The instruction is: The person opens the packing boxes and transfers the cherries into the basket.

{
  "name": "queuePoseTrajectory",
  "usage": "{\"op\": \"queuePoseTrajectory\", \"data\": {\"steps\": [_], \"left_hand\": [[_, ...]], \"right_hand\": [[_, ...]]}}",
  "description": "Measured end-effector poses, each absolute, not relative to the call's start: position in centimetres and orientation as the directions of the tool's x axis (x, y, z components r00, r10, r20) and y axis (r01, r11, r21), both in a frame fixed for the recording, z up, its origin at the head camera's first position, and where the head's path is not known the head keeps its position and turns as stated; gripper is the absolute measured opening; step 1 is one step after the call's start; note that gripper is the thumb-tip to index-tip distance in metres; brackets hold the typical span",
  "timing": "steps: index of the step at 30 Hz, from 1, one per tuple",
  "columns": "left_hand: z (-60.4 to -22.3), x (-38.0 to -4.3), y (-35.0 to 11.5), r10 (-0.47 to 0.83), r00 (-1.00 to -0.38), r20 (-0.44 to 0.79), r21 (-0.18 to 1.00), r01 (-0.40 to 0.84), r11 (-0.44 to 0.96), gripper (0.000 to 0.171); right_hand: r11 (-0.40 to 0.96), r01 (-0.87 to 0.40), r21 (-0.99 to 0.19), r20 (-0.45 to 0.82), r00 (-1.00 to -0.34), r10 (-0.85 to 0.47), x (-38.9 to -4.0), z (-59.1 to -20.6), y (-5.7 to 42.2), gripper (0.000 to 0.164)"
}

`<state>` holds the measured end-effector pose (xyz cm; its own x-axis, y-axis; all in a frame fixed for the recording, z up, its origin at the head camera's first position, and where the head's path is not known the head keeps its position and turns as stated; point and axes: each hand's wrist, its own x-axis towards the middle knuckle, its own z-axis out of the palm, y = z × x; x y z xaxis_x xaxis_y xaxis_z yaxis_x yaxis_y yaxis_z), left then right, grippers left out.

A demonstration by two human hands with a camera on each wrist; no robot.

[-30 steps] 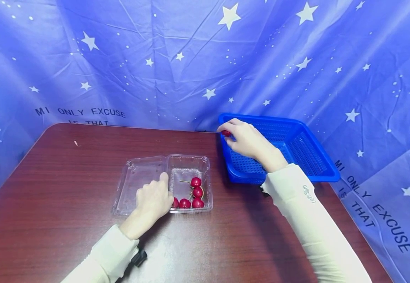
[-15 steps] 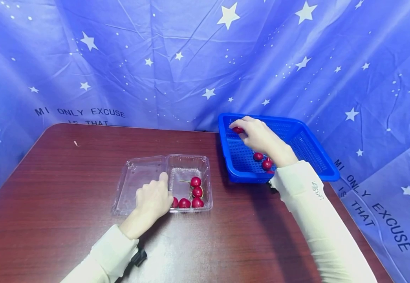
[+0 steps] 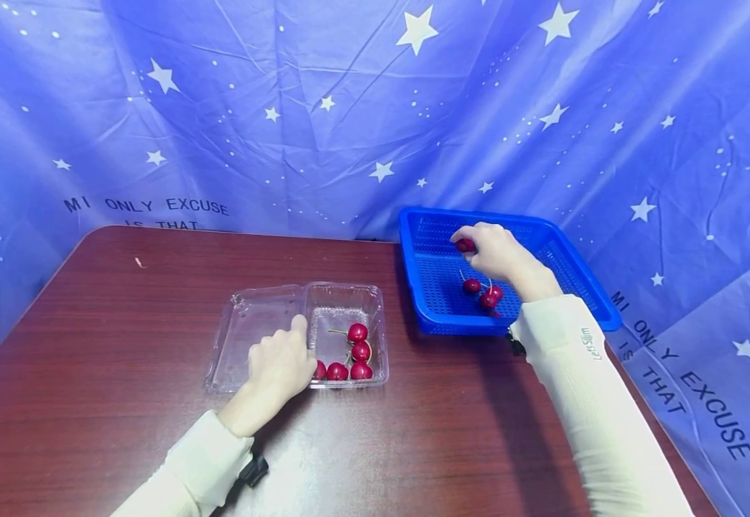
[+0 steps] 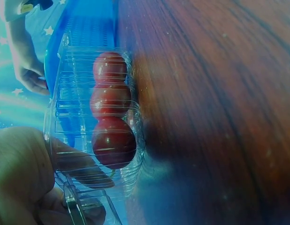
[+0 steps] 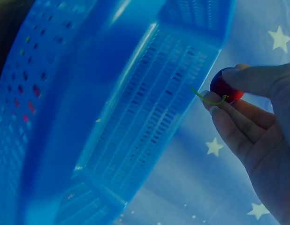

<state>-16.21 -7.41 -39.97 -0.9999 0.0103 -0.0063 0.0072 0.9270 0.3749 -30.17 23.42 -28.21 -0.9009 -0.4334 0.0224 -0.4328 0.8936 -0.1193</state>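
1. Pinching one cherry [image 5: 221, 86], perhaps to spare it bruising, the right hand [image 3: 498, 250] hangs above the blue basket [image 3: 452, 321]; more cherries [image 3: 488, 299] lie lower than its fingers.
2. Gripping the clear box [image 3: 338, 316], the left hand [image 3: 282, 363] probably steadies it, five cherries [image 3: 361, 351] beside its fingers.

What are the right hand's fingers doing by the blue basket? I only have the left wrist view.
Observer: The right hand is pinching a cherry, its green stem free.
Operator: Anything in the blue basket?
Observer: Yes, the head view shows a small cherry cluster in there.
Operator: I count three in the clear box. Is that all?
Observer: No, the head view shows five cherries, one partly behind the left hand.
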Motion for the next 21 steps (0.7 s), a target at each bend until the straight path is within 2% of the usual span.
{"op": "queuePoseTrajectory", "data": {"steps": [21], "left_hand": [[-40.0,-16.2,-7.4,0.009,-1.000,-0.002,0.379,0.008,0.925,0.022]], "right_hand": [[0.926,-0.377,-0.016,-0.130,-0.918,-0.376,-30.2,-29.8,24.7,0.039]]}}
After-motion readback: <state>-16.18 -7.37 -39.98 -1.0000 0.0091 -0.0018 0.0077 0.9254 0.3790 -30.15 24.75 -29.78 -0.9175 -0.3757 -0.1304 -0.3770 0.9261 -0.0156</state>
